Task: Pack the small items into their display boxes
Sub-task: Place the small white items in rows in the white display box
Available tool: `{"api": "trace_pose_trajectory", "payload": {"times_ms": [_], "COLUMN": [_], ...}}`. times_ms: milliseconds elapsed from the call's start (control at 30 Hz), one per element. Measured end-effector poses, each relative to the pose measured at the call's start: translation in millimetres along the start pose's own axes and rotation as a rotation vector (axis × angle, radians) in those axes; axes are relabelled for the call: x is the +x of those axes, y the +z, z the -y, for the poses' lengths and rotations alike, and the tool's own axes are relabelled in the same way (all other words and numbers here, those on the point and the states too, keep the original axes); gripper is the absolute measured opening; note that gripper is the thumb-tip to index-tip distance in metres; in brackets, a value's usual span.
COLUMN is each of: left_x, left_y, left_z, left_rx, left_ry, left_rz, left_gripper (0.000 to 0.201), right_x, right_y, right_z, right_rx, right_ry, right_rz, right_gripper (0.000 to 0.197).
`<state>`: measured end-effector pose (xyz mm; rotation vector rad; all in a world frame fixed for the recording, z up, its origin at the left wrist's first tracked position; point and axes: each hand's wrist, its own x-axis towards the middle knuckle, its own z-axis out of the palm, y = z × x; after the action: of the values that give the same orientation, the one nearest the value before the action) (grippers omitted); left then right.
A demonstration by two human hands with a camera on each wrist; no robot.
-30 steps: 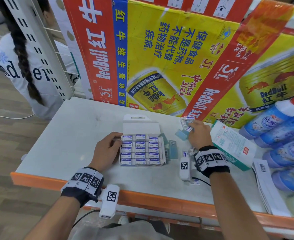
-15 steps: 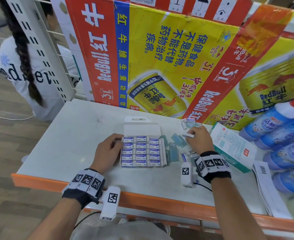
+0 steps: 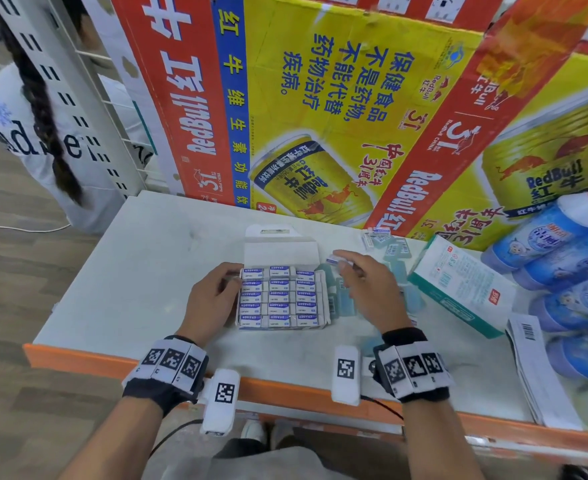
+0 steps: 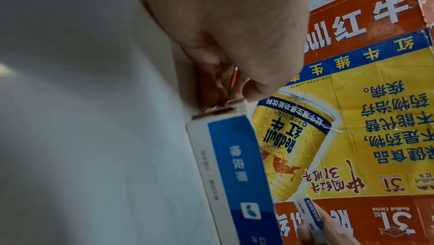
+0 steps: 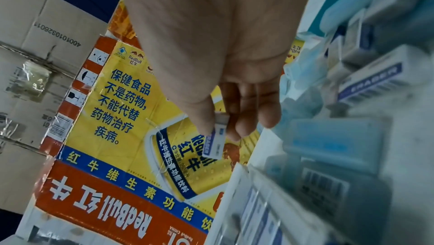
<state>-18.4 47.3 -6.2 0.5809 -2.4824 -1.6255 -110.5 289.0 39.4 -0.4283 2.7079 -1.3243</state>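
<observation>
An open white display box [image 3: 324,308] with its lid flap [image 3: 280,249] folded back lies mid-table, filled with rows of white-and-blue erasers [image 3: 278,294]. My left hand [image 3: 213,296] grips the box's left wall [image 4: 237,156] at its far corner, fingers curled on the edge. My right hand [image 3: 362,282] hovers just right of the box's far corner and pinches one eraser [image 3: 333,260] [image 5: 215,143] between thumb and fingers; that same eraser [image 4: 310,213] shows in the left wrist view. Loose erasers [image 3: 377,235] lie at the back right.
Pale blue plastic cases [image 3: 394,258] lie scattered right of the box. A white-and-green carton [image 3: 459,282] and blue bottles [image 3: 562,258] crowd the right side. A Red Bull cardboard wall [image 3: 320,109] stands behind. The table's orange front edge [image 3: 285,393] runs below my wrists. A person [image 3: 36,133] sits far left.
My right hand picked an eraser from the loose pile at the back right and carried it left towards the box. The left hand stayed on the box's left side.
</observation>
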Motion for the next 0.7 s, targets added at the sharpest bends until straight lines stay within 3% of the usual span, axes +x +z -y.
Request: {"api": "trace_pose_trajectory", "payload": {"times_ms": [133,267,433,700], "left_x": [-1.2,-2.9,-3.2,-0.4], "left_y": [0.5,0.5,1.2,1.3], "left_z": [-1.0,-1.6,-2.2,-3.2], "left_rx": [0.003,0.006,-0.037,-0.073], "left_ry": [-0.026,-0.027,-0.061,-0.07], "left_rz": [-0.005,-0.009,-0.016,-0.014], "left_gripper": [0.024,0.026,0.024,0.026], "right_x": [-5.8,-5.4,-1.7,9.4], "right_y": [8.8,18.4,26.4,30.5], "right_z": [2.5,1.3,-2.0,-7.4], "right_rx": [0.024,0.09,-0.023,-0.021], "right_ry": [-0.085,-0.02,-0.114,-0.065], "right_rz": [0.033,-0.004,0.087,0.127], "right_gripper": [0.024,0.016,0.014,0.016]}}
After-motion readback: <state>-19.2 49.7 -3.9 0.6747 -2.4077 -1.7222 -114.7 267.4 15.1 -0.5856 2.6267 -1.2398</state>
